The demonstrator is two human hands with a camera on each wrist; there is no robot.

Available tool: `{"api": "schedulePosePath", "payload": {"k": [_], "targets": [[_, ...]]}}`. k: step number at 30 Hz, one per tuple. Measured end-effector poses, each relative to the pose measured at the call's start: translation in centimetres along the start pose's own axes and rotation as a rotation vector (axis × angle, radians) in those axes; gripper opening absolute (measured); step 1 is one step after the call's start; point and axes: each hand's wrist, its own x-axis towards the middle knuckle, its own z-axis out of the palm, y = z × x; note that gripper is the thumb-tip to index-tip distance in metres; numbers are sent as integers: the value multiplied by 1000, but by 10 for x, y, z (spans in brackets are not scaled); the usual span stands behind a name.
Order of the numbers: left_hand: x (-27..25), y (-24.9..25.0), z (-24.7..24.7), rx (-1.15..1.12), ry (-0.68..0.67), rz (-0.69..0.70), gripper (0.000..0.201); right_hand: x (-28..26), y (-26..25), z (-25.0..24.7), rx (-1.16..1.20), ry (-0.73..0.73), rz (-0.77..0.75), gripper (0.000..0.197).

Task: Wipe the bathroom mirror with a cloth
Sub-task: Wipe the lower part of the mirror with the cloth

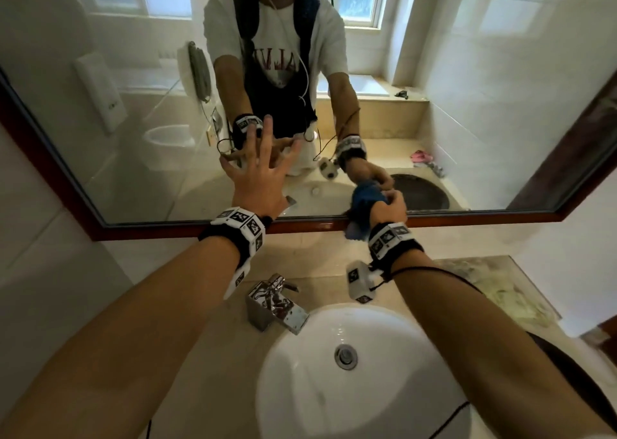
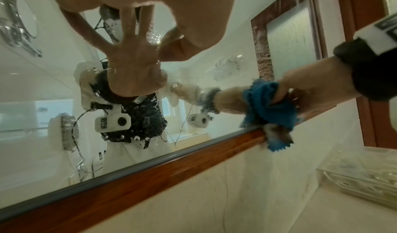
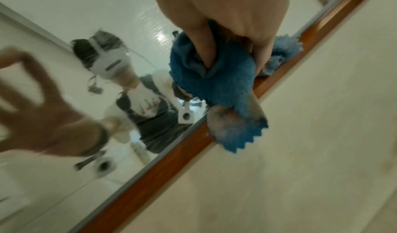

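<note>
The mirror [image 1: 133, 121] in its red-brown wooden frame [image 1: 167, 228] fills the wall above the basin. My left hand [image 1: 263, 171] lies flat on the glass with fingers spread, left of centre; it holds nothing. My right hand [image 1: 389, 210] grips a bunched blue cloth [image 1: 365, 201] and presses it to the glass right at the lower frame. In the left wrist view the cloth [image 2: 268, 107] hangs over the frame [image 2: 150, 172], with small droplets on the mirror [image 2: 43, 83] near my left hand [image 2: 171, 7]. In the right wrist view my fingers [image 3: 204, 49] dig into the cloth [image 3: 214, 83].
Below the mirror a chrome faucet [image 1: 277, 305] stands behind a white round basin [image 1: 350, 365] set in a beige countertop [image 1: 187, 305]. A clear soap tray [image 2: 365, 177] sits on the counter at the right. The glass reflects me and the bathroom behind.
</note>
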Motion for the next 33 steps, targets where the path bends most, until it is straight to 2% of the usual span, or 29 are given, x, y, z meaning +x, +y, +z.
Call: {"api": "schedulePosePath", "payload": {"k": [3,5,10,13,16,21,24,27,30,33], "targets": [[1,3,3,1,15,-16,118,36,5,-43,-85,122,4,29],[2,5,5,10,12,-25,119,47,5,-57,-120,130,23,38],[3,8,6,1,5,-31,116,39,5,-45,-123,119,18,35],[2,7,6,-16,15,-19,113,16,5,-20,-130,53,21,29],[0,2,5,-15,23,8,111,-10,7,15,-146,-19,-12,31],[0,-4,5,-24,26,49,108,-53,9,77,-167,-151,-149,34],[0,-4,3,-4,10,49,110,-69,7,101,-156,-287,-199,38],[-1,-5,4,-6,5,51,110,-65,12,107,-89,-416,-194,37],[-2,-5,1,-3,14,55,111,-59,13,91,-12,-459,-166,45],[-6,-1,-6,-52,36,48,102,-59,11,67,77,-484,-160,51]]}}
